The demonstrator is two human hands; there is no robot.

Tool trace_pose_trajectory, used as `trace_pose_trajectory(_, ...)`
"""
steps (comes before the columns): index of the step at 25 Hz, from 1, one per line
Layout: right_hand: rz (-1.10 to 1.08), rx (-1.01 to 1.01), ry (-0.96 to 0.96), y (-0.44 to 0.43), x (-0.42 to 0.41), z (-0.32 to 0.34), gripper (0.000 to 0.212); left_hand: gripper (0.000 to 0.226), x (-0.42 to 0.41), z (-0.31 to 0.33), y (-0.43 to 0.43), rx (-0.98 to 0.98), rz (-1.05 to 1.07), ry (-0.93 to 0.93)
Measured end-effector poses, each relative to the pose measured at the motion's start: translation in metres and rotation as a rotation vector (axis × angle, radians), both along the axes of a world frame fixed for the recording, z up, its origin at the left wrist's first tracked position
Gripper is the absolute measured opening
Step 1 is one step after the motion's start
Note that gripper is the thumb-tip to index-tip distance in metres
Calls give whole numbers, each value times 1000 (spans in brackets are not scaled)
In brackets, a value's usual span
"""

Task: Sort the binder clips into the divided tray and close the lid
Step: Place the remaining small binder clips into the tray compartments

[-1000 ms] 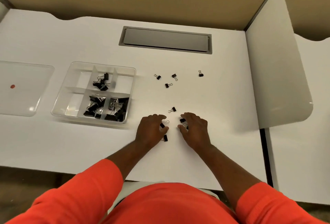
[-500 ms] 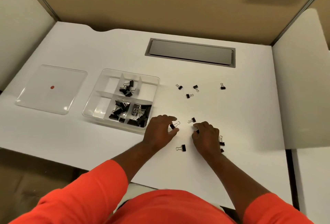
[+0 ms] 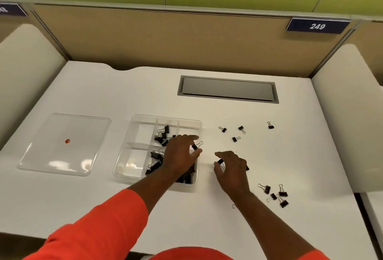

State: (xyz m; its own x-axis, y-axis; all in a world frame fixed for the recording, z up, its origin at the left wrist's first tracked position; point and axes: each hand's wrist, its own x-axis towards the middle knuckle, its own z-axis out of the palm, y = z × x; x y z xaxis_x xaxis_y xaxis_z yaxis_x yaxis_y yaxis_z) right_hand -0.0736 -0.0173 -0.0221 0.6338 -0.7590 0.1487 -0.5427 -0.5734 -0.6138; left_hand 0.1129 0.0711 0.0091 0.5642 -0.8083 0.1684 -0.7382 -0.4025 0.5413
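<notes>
The clear divided tray (image 3: 138, 135) sits left of centre on the white desk, with black binder clips in three of its compartments. My left hand (image 3: 179, 154) hovers over the tray's right side, pinching a small black binder clip (image 3: 196, 146) between thumb and fingers. My right hand (image 3: 232, 168) is just right of the tray and grips another black binder clip (image 3: 220, 161). Loose clips lie in a far group (image 3: 234, 139) and a near-right group (image 3: 276, 194). The clear lid (image 3: 62, 145), marked with a red dot, lies flat to the tray's left.
A grey cable hatch (image 3: 227, 89) is set into the desk behind the clips. White side panels (image 3: 350, 114) stand at both desk ends, a tan partition at the back. The desk's front edge runs close under my forearms.
Both hands moved left and away from me, each carrying a clip; my left hand went from the bare desk to above the tray. The camera tilted up.
</notes>
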Motion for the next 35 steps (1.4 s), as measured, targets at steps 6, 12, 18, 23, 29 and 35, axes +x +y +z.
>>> trace_pose_trajectory(6,-17,6,20,16,65,6,31,45,53,-13,5,-9,1,67)
trace_pose_trajectory(12,-65,12,21,22,106,6,31,61,90,-30,10,-47,-65,126)
trace_pose_trajectory(18,-51,26,24,23,130,10,30,71,101,-38,30,26,-115,96)
trace_pose_trajectory(23,-66,-44,75,24,133,16,45,73,96,-34,40,32,-136,90)
trace_pose_trajectory(29,-105,-62,102,45,91,18,62,75,78,-22,46,44,-208,53)
trace_pose_trajectory(35,-141,-84,161,71,25,14,66,81,23,-18,53,53,-303,42)
